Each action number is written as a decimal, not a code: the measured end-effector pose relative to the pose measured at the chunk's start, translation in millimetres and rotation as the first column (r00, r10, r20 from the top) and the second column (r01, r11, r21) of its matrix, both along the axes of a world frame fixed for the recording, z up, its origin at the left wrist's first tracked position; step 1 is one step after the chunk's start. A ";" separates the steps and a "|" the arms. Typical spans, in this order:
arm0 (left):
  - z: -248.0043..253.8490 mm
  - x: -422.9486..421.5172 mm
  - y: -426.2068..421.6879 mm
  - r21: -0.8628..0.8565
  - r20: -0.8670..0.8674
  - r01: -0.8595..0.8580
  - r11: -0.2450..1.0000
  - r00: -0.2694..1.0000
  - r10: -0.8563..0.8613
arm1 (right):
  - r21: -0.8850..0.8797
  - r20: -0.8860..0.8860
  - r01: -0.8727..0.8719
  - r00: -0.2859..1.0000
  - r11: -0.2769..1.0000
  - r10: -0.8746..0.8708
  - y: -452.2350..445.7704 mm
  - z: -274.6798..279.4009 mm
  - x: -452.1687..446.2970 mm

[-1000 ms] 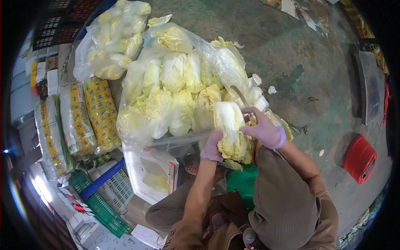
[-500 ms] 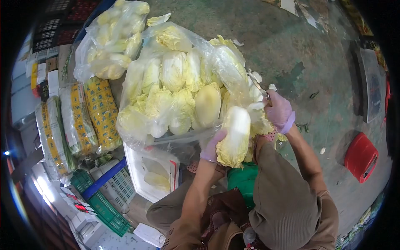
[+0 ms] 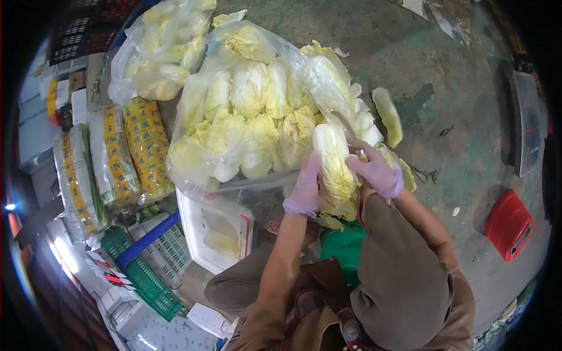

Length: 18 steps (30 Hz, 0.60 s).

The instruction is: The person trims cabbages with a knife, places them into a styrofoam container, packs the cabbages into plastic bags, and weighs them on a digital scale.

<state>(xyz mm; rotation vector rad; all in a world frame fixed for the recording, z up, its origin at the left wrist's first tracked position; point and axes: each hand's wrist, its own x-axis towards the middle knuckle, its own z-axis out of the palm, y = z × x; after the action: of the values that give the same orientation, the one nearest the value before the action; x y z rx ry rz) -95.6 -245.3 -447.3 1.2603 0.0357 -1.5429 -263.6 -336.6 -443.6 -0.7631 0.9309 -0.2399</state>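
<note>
A napa cabbage (image 3: 331,152), white end up and pale yellow leaves below, stands between my gloved hands. On its left side my left hand (image 3: 307,182) is closed around it. My right hand (image 3: 379,173) grips a knife (image 3: 346,124) whose blade points up and left behind the cabbage; its fingers are at the cabbage's right side. A large clear plastic bag (image 3: 186,126) full of napa cabbages lies just beyond. Cut leaves (image 3: 365,126) are heaped to the right of the cabbage, and one loose leaf (image 3: 387,117) rests on the floor beside them.
Another bag of cabbages (image 3: 167,50) lies at the upper left, above yellow-taped wrapped bundles (image 3: 143,152). A white foam box (image 3: 193,248) and a green crate (image 3: 153,286) stand at the lower left. At the right are a red container (image 3: 508,225) and a greenish floor (image 3: 468,158).
My right hand and the knife have moved down and left to the cabbage. The cabbage has shifted slightly up. A loose leaf now lies on the floor at the right.
</note>
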 end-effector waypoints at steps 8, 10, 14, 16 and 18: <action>17.7 -5.9 -10.1 0.089 0.048 0.130 0.988 0.990 -0.134 | 0.168 0.238 0.040 0.968 0.985 -0.080 2.0 -11.5 -12.2; 22.2 -7.0 -9.3 0.059 -0.023 0.109 0.992 0.994 -0.108 | 0.128 0.166 0.001 0.986 0.992 -0.022 1.8 -6.1 -11.7; 36.1 -4.0 2.3 0.137 -0.235 0.059 0.989 0.972 -0.025 | -0.165 0.125 -0.050 0.990 0.985 0.072 10.8 -2.4 -0.7; 38.4 0.1 18.0 0.210 -0.304 -0.050 0.976 0.946 0.114 | -0.105 0.129 -0.085 0.987 0.991 0.098 11.1 -2.4 -2.2; 51.6 3.5 30.2 0.225 -0.369 -0.100 0.969 0.912 0.180 | -0.063 0.065 -0.155 0.985 0.986 0.159 9.2 7.8 -1.6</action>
<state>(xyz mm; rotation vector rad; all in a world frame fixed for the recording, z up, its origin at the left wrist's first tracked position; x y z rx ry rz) -92.0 -215.1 -395.7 1.0601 0.5414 -1.6702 -265.2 -327.4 -435.8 -0.8716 0.7963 -0.1548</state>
